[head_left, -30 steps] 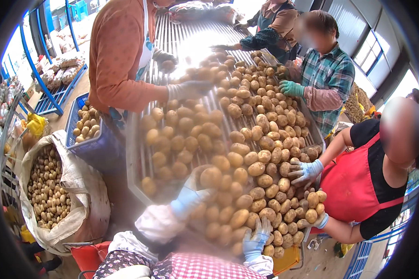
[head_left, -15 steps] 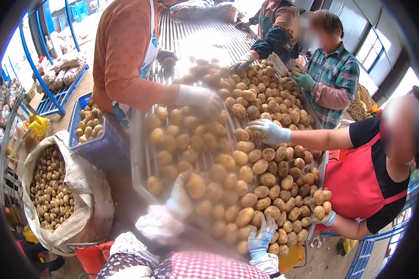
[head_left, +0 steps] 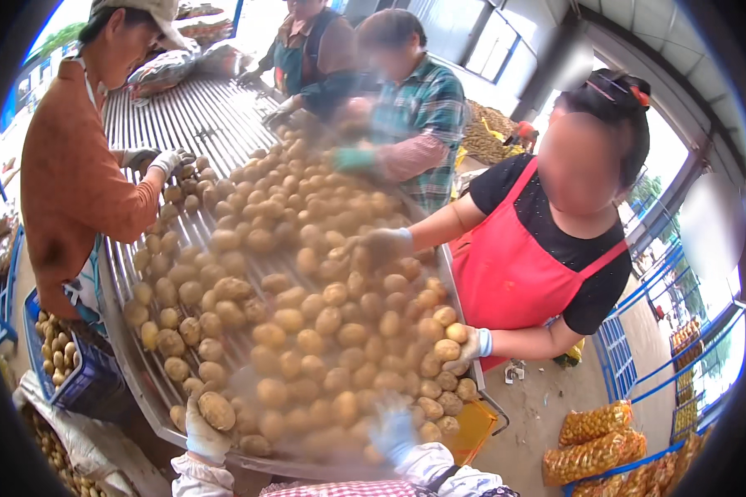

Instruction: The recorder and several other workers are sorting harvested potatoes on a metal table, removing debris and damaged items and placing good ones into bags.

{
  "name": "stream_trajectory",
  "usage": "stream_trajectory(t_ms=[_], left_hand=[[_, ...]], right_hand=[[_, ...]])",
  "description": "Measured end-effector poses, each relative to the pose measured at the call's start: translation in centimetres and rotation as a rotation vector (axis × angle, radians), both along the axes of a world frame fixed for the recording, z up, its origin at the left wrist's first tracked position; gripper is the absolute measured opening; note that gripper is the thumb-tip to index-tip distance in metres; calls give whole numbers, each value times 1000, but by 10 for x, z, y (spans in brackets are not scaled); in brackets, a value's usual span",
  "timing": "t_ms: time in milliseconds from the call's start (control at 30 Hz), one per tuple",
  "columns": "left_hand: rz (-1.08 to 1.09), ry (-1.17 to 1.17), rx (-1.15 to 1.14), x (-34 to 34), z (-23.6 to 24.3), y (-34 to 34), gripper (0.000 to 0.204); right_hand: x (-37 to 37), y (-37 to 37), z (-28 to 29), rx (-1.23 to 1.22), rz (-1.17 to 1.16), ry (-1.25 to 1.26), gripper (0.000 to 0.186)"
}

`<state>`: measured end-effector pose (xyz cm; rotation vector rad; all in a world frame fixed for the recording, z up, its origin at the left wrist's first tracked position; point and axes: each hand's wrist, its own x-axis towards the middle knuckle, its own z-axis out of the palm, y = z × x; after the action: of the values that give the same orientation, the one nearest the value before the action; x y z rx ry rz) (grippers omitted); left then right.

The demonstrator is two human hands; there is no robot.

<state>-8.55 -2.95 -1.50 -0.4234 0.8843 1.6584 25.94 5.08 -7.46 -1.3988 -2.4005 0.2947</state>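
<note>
Many potatoes (head_left: 311, 341) cover a slatted metal sorting table (head_left: 211, 103) in front of me. At its near left corner my left hand (head_left: 205, 432), in a pale glove, is closed around one large potato (head_left: 216, 410). My right hand (head_left: 395, 432), in a light blue glove, is over the potatoes at the near edge. Motion smears its fingers, so I cannot tell whether it grips anything. Across the right side, a co-worker in a red apron (head_left: 510, 277) has one gloved hand over the pile and the other by several potatoes at the rim.
A co-worker in an orange top (head_left: 83, 182) handles potatoes at the left side; others stand at the far right. Left of the table are a blue crate (head_left: 83, 385) and a white sack (head_left: 87, 447). A yellow container (head_left: 472, 431) is at the near right corner; filled net bags (head_left: 593, 451) lie beyond.
The view has swung right, so the table appears further left. My left hand now holds a potato at the table's near left corner. The orange-clad co-worker's hands have drawn back toward the far left.
</note>
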Motion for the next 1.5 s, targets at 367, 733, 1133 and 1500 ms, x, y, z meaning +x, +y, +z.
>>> stream_trajectory(t_ms=[367,733,1133,1500], left_hand=[[-409,100,233,54,37,36,31],[-323,-806,357,69,-14,55,28],[-269,-141,158,-12,50,40,33],[-244,-280,151,-19,26,63,43]], right_hand=[[-71,16,95,-260,180,419,60],[-146,33,81,-606,216,919,31],[-13,56,20,29,239,-61,37],[-139,138,21,20,-3,-167,71]])
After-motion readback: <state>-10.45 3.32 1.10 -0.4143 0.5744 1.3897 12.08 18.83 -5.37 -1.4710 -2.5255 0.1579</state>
